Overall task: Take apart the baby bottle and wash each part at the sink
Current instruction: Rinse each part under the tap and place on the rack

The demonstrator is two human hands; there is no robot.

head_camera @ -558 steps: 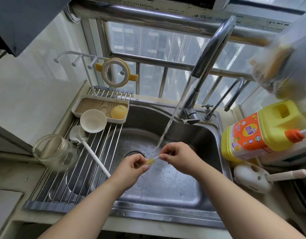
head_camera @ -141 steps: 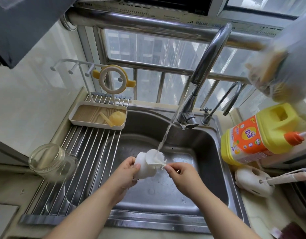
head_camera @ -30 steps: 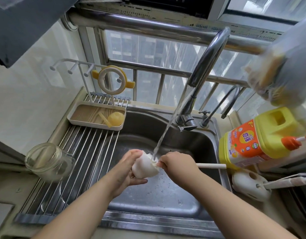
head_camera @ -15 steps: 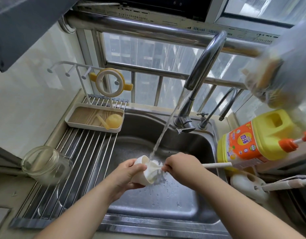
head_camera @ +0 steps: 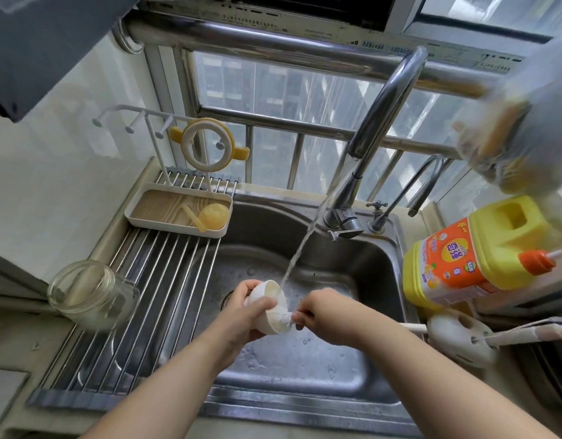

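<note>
Near the centre of the frame, over the steel sink, a white bottle cap is being gripped by the left hand, fingers curled round its outer wall, its opening tilted up and to the right. The right hand is being held closed round the handle of a white bottle brush; only the handle end is being shown, at the right of the wrist, while the brush head is being hidden between the cap and the knuckles. A thin stream from the tap is being directed just past the cap's rim.

At the upper right, an object is being rendered as a blur and cannot be identified. The label of the yellow detergent jug is too small to be read.

Compared with half a second ago, the cap is being held turned more upright, and the brush is being held closer to it, with less of its handle being exposed.

At the left, a glass jar is lying on the roll-up rack, with a yellow teat in the tray behind.
</note>
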